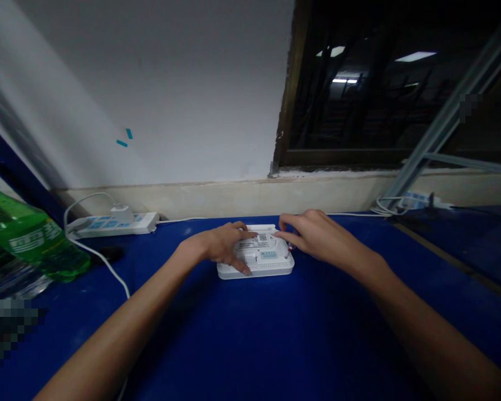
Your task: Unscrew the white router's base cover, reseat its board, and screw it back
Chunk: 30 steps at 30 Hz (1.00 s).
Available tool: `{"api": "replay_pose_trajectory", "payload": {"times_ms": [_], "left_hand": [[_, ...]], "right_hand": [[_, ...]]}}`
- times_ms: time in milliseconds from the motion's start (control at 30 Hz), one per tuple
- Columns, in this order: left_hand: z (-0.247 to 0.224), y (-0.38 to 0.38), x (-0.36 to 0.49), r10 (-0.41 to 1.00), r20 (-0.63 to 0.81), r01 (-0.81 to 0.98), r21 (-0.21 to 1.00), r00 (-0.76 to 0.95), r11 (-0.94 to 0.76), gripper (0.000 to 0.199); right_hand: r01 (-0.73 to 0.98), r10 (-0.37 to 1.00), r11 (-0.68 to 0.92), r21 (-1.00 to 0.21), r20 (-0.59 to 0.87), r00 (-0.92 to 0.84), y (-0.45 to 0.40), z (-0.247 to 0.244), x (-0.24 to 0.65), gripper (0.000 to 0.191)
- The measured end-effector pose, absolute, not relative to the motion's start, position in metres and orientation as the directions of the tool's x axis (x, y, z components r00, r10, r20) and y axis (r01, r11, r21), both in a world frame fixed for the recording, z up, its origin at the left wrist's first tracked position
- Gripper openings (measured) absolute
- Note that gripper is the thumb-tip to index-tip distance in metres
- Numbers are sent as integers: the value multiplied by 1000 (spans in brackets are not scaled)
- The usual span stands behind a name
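A white, flat plastic device with rounded corners, vent holes and printed labels lies on the blue tabletop in front of me. My left hand spans its left part, the thumb at the near edge and the fingers across the top, gripping it in place. At the device's right side, my right hand is closed in a pinch. A small reddish, shiny bit shows under those fingers, too small and blurred to name. Thin wires seem to run on the device near the right fingertips.
White power strip with a plugged-in adapter and cable stands at the back left. Green bottles lie at the left edge. Another power strip sits at the back right, by a metal frame. The wall bounds the table's back.
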<state>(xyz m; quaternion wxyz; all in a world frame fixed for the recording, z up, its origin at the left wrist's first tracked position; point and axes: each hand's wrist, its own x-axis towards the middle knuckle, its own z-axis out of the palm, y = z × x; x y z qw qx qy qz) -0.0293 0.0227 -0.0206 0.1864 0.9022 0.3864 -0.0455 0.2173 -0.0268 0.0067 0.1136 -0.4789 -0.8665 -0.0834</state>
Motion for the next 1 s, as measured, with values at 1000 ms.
{"api": "replay_pose_trajectory", "payload": {"times_ms": [1000], "left_hand": [[-33,32,-34,666,-186,688,295,722,-663,102]], "right_hand": [[665,695,694,-277,498,-518,-25,-23,226,59]]}}
